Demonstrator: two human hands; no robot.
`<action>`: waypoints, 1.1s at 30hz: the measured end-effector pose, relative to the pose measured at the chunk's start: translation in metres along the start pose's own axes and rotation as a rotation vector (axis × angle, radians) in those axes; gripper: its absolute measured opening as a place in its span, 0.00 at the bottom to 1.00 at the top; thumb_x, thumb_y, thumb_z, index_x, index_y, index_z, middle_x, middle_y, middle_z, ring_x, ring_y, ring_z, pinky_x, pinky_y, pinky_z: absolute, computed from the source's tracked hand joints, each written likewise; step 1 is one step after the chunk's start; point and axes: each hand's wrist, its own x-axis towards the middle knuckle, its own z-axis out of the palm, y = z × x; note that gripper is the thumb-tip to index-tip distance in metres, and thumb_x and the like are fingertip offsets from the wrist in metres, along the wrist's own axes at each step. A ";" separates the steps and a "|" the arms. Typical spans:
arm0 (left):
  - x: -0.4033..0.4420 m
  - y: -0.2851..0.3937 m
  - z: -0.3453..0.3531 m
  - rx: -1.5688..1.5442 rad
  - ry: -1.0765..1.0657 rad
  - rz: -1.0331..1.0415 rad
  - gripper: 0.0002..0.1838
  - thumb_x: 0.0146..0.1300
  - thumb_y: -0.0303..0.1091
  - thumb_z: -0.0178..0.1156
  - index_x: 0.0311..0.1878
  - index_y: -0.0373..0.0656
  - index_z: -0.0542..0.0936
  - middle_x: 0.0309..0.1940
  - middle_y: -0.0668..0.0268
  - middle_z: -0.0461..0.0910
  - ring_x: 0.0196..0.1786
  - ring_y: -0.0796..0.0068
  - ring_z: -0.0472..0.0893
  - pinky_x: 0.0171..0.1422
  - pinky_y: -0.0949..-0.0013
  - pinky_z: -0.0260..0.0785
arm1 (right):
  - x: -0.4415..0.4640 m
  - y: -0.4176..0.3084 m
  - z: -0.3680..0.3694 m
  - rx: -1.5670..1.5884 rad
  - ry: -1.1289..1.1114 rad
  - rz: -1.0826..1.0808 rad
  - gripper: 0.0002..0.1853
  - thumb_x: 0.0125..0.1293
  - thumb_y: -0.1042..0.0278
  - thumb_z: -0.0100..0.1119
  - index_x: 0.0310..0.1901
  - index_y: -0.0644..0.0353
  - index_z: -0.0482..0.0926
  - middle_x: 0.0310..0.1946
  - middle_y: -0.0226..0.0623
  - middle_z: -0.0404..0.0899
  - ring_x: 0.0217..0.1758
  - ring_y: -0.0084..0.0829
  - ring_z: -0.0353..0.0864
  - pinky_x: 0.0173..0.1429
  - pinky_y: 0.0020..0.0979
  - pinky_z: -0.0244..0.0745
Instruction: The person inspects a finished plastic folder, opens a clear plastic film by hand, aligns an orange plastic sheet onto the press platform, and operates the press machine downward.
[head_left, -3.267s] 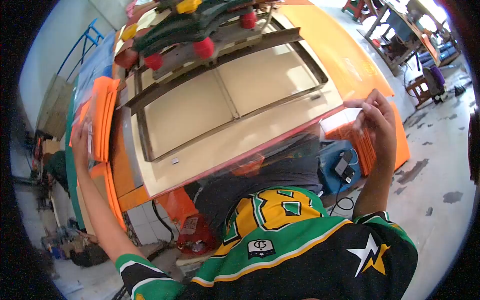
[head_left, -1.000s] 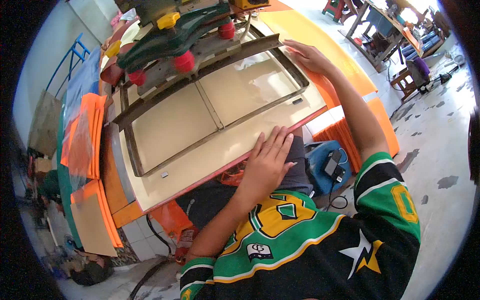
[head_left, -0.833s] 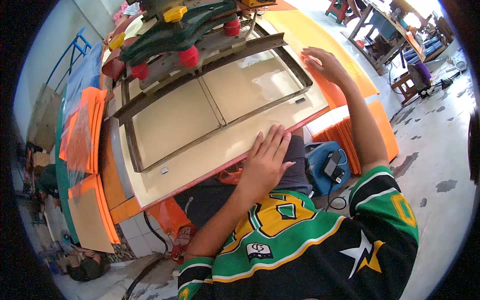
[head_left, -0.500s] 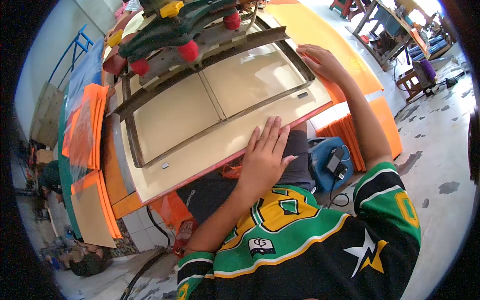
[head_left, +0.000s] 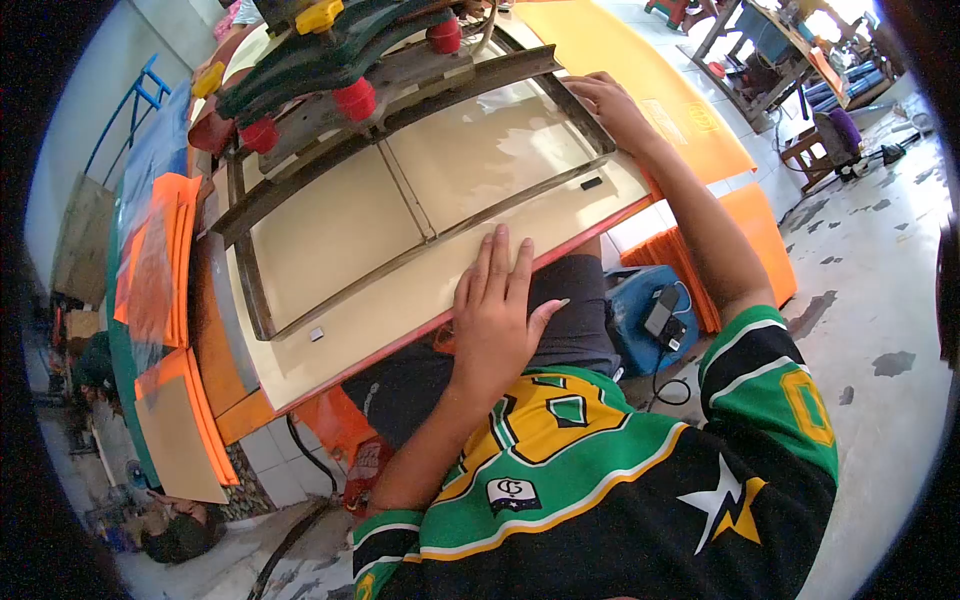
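Note:
My left hand [head_left: 497, 310] lies palm down on the front edge of a cream board [head_left: 350, 345] with a red rim, its fingers stretched out and holding nothing. My right hand [head_left: 612, 108] reaches to the right end of a dark metal frame [head_left: 590, 118] on the board. Its fingers are extended against the frame's outer side; their undersides are hidden. A thin metal divider [head_left: 405, 190] crosses the frame. Above the frame's far side sits a dark green machine arm [head_left: 330, 70] with red caps [head_left: 355, 98] and yellow knobs [head_left: 320, 16].
Orange sheets [head_left: 175, 260] and a brown card [head_left: 180, 440] lie at the left. A yellow-orange sheet [head_left: 640, 60] stretches beyond my right hand. An orange stack [head_left: 675, 262] and a blue box [head_left: 640, 315] stand at right. Another person [head_left: 180, 535] is at lower left.
The view has shifted slightly, so the board and machine appear further left. My left hand stays flat on the board edge, and my right hand remains at the frame's right end.

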 end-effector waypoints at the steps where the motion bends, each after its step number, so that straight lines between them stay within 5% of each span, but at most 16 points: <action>1: 0.000 0.000 0.000 -0.001 0.001 0.001 0.41 0.68 0.56 0.64 0.78 0.42 0.67 0.81 0.48 0.59 0.81 0.49 0.61 0.79 0.47 0.57 | 0.000 0.001 0.000 -0.001 0.000 0.000 0.18 0.75 0.59 0.58 0.63 0.49 0.83 0.60 0.38 0.85 0.65 0.43 0.75 0.72 0.43 0.70; 9: 0.000 0.003 -0.002 0.063 0.019 -0.063 0.42 0.68 0.59 0.63 0.78 0.44 0.68 0.81 0.48 0.58 0.78 0.45 0.63 0.75 0.46 0.61 | -0.018 -0.007 -0.026 0.017 0.045 0.075 0.19 0.75 0.60 0.62 0.63 0.56 0.82 0.63 0.44 0.82 0.68 0.47 0.78 0.73 0.42 0.70; 14: 0.000 0.005 -0.001 0.114 0.011 -0.079 0.41 0.68 0.60 0.62 0.78 0.48 0.68 0.81 0.48 0.58 0.78 0.47 0.63 0.75 0.47 0.61 | -0.061 -0.027 -0.059 -0.020 0.040 0.120 0.14 0.71 0.59 0.64 0.48 0.59 0.88 0.59 0.43 0.85 0.65 0.46 0.81 0.71 0.44 0.72; 22: 0.003 0.007 -0.004 0.182 -0.031 -0.121 0.40 0.69 0.61 0.60 0.80 0.55 0.65 0.81 0.51 0.58 0.77 0.46 0.62 0.75 0.42 0.58 | -0.101 -0.029 -0.046 0.104 0.050 0.071 0.17 0.74 0.64 0.61 0.61 0.57 0.85 0.65 0.42 0.82 0.74 0.44 0.74 0.76 0.42 0.69; 33: 0.000 0.005 -0.005 0.222 0.006 -0.110 0.39 0.69 0.61 0.61 0.78 0.54 0.68 0.79 0.52 0.60 0.75 0.51 0.65 0.73 0.48 0.62 | -0.105 -0.039 -0.044 0.060 0.147 0.081 0.16 0.72 0.60 0.62 0.55 0.57 0.88 0.60 0.41 0.86 0.69 0.44 0.79 0.74 0.43 0.71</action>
